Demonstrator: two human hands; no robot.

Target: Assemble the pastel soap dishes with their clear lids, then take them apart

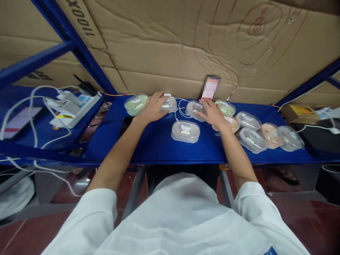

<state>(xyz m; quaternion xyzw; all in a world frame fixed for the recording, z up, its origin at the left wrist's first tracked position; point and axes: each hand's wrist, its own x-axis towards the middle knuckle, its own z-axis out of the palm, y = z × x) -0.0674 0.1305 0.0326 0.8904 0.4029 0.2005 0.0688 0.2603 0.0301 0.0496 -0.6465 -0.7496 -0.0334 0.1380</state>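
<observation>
At 12 o'clock on the blue desk [159,150], both your hands are out over the cases. Clock read from the front case [185,131], which lies flat, untouched, near a white cable [179,109].

Left hand [153,109]: fingers and thumb spread, palm down, at 10 to 11 o'clock, between the green case [133,106] and the left grey case [172,105], fingertips against the latter as far as can be told. Right hand [214,112]: thumb and fingers parted over the right-hand end of the right grey case [191,108] at 1 o'clock; the phone [209,94] leans just behind.

Handling, by judgement: light, one hand enough. Clear shell looks thin, stiff and slick, likely to crack or dent if squeezed hard; rounded edges may slip. Take each by its two short ends, or thumb near and fingers far across the middle. Keep pressure off the label on top.
</observation>
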